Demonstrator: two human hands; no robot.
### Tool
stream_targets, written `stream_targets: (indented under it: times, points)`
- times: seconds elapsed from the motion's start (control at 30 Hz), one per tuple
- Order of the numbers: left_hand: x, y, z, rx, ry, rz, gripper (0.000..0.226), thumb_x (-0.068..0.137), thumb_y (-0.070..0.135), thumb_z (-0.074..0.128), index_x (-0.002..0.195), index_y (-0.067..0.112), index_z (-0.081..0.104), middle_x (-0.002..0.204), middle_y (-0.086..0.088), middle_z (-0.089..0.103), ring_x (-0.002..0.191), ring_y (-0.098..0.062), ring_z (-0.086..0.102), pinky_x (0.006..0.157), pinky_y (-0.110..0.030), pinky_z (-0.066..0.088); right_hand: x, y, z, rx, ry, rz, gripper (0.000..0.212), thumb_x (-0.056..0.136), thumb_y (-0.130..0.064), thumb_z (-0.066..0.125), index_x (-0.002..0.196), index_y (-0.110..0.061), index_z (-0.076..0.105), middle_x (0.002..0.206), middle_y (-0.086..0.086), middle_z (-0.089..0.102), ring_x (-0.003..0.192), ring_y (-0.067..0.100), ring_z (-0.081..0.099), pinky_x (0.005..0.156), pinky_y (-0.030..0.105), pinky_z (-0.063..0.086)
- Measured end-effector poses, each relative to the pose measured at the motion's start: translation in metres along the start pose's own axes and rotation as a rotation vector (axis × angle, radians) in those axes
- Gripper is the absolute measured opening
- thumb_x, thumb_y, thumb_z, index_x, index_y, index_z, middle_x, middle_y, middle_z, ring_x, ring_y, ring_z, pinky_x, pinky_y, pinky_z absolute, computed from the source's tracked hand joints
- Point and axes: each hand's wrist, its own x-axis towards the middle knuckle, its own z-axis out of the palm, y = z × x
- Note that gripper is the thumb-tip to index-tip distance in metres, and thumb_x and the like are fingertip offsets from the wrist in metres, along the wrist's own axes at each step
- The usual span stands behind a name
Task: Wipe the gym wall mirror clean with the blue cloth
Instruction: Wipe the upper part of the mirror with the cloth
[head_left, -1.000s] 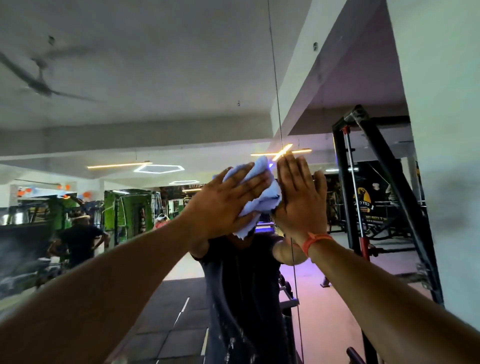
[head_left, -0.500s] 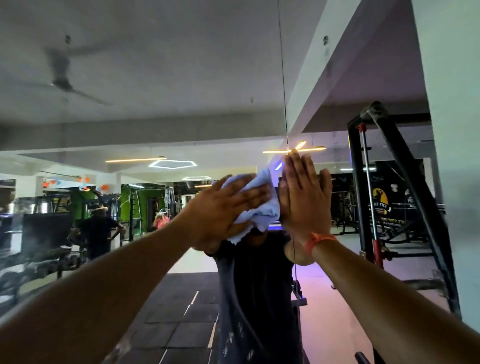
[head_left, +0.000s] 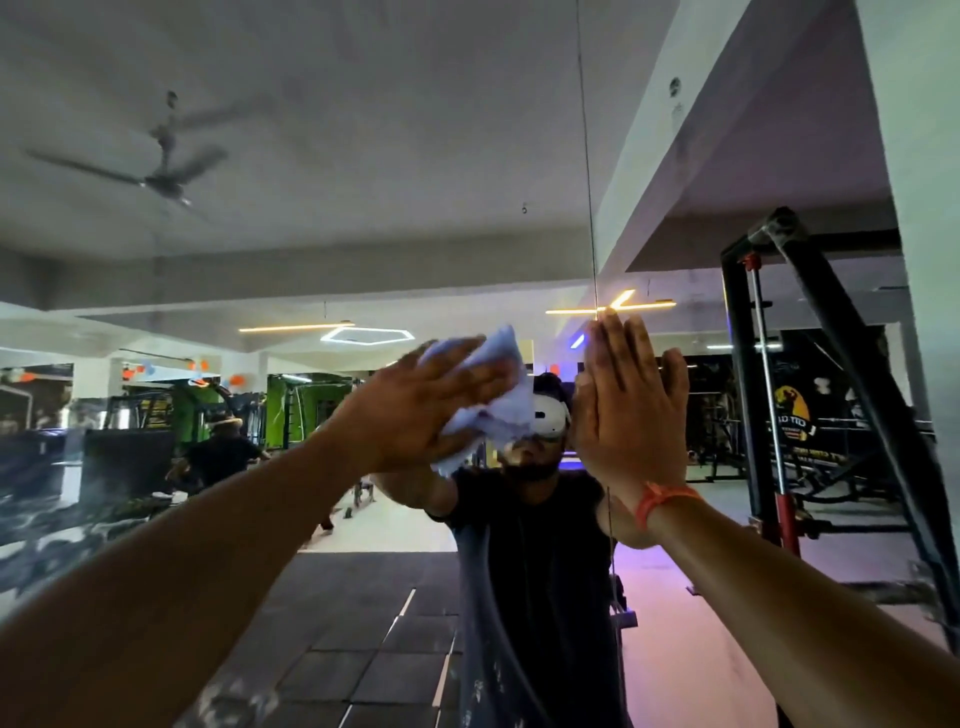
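Left hand (head_left: 415, 410) with straight fingers pressing the bunched blue cloth (head_left: 491, 395) against the wall mirror (head_left: 363, 156), cloth at nine o'clock of the right hand (head_left: 631, 410), flat open on the glass, orange wristband (head_left: 662, 501).

A ceiling fan (head_left: 166, 179) hangs at upper left, blurred. Orange light strips (head_left: 296, 327) and a hexagonal lamp (head_left: 366, 335) glow beneath the ceiling. A black rack (head_left: 815, 395) stands at right, green machines (head_left: 306, 410) possibly behind a hatted person (head_left: 223, 452).
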Motion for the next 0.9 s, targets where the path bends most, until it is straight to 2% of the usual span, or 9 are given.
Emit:
stream_targets:
  times: [0.1, 0.2, 0.3, 0.43, 0.5, 0.6, 0.67, 0.77, 0.9]
  points:
    - [0.017, 0.001, -0.008, -0.151, 0.180, -0.703, 0.066, 0.102, 0.057, 0.040, 0.161, 0.033, 0.024, 0.168, 0.002, 0.023, 0.150, -0.031, 0.026, 0.114, -0.053, 0.040, 0.000, -0.001, 0.001, 0.001, 0.009, 0.013, 0.058, 0.107, -0.035, 0.026, 0.163, -0.019, 0.023, 0.171, -0.002, 0.017, 0.159, 0.019, 0.008, 0.125, 0.054, 0.012]
    - [0.010, 0.052, 0.007, -0.222, 0.263, -0.940, 0.072, 0.102, 0.060, 0.034, 0.164, 0.032, 0.011, 0.172, 0.003, 0.011, 0.156, -0.030, 0.011, 0.122, -0.056, 0.029, 0.001, -0.001, 0.001, -0.006, 0.001, 0.002, 0.058, 0.107, -0.036, 0.027, 0.163, -0.019, 0.024, 0.171, -0.002, 0.017, 0.159, 0.020, 0.009, 0.125, 0.053, 0.011]
    - [-0.021, 0.087, 0.017, -0.151, 0.092, -0.494, 0.071, 0.103, 0.058, 0.032, 0.164, 0.030, 0.010, 0.172, 0.003, 0.008, 0.158, -0.028, 0.004, 0.125, -0.053, 0.020, 0.001, 0.000, 0.000, -0.029, 0.002, -0.010, 0.059, 0.107, -0.036, 0.025, 0.163, -0.017, 0.024, 0.171, 0.000, 0.019, 0.159, 0.021, 0.011, 0.124, 0.052, 0.011]
    - [-0.009, 0.001, 0.001, 0.133, -0.047, 0.287, 0.061, 0.104, 0.053, 0.036, 0.157, 0.022, 0.039, 0.167, 0.000, 0.029, 0.155, -0.031, 0.022, 0.121, -0.048, 0.028, 0.000, -0.002, 0.001, -0.031, 0.021, -0.008, 0.059, 0.106, -0.035, 0.027, 0.162, -0.017, 0.026, 0.170, 0.001, 0.020, 0.158, 0.021, 0.013, 0.124, 0.052, 0.014]
    - [0.014, -0.036, -0.008, 0.135, 0.024, 0.164, 0.056, 0.103, 0.049, 0.042, 0.150, 0.020, 0.048, 0.164, -0.003, 0.036, 0.150, -0.033, 0.030, 0.118, -0.050, 0.035, 0.002, -0.002, 0.001, -0.025, 0.039, -0.003, 0.058, 0.106, -0.035, 0.028, 0.162, -0.018, 0.028, 0.170, 0.000, 0.020, 0.158, 0.021, 0.014, 0.123, 0.052, 0.015]
    - [0.033, -0.018, -0.007, -0.041, 0.178, -0.525, 0.062, 0.103, 0.050, 0.039, 0.159, 0.024, 0.031, 0.168, -0.002, 0.025, 0.153, -0.034, 0.024, 0.120, -0.053, 0.030, 0.001, -0.002, 0.000, -0.004, 0.025, 0.006, 0.058, 0.106, -0.035, 0.026, 0.162, -0.019, 0.025, 0.171, -0.002, 0.018, 0.158, 0.020, 0.012, 0.125, 0.051, 0.011]
    - [0.035, 0.028, 0.001, -0.168, 0.192, -0.755, 0.070, 0.103, 0.055, 0.037, 0.163, 0.026, 0.018, 0.171, -0.001, 0.014, 0.156, -0.032, 0.014, 0.125, -0.051, 0.022, 0.001, -0.003, -0.001, 0.022, 0.020, 0.003, 0.057, 0.107, -0.036, 0.026, 0.162, -0.020, 0.026, 0.170, -0.001, 0.019, 0.158, 0.020, 0.013, 0.125, 0.052, 0.011]
    - [0.020, 0.084, 0.010, -0.155, 0.063, -0.496, 0.073, 0.104, 0.055, 0.038, 0.164, 0.022, 0.014, 0.172, -0.003, 0.005, 0.159, -0.029, 0.004, 0.126, -0.052, 0.016, 0.008, -0.004, -0.008, 0.117, 0.086, 0.007, 0.049, 0.104, -0.033, 0.039, 0.150, -0.018, 0.050, 0.160, 0.002, 0.044, 0.148, 0.028, 0.040, 0.116, 0.046, 0.030]
    - [0.016, 0.086, 0.008, -0.102, 0.029, -0.294, 0.073, 0.102, 0.052, 0.043, 0.162, 0.013, 0.026, 0.171, -0.006, 0.018, 0.158, -0.031, 0.008, 0.129, -0.045, 0.005, 0.009, -0.038, -0.038, 0.583, 0.314, 0.231, 0.024, 0.095, -0.012, 0.053, 0.109, -0.011, 0.073, 0.105, 0.005, 0.075, 0.096, 0.030, 0.065, 0.082, 0.029, 0.044]
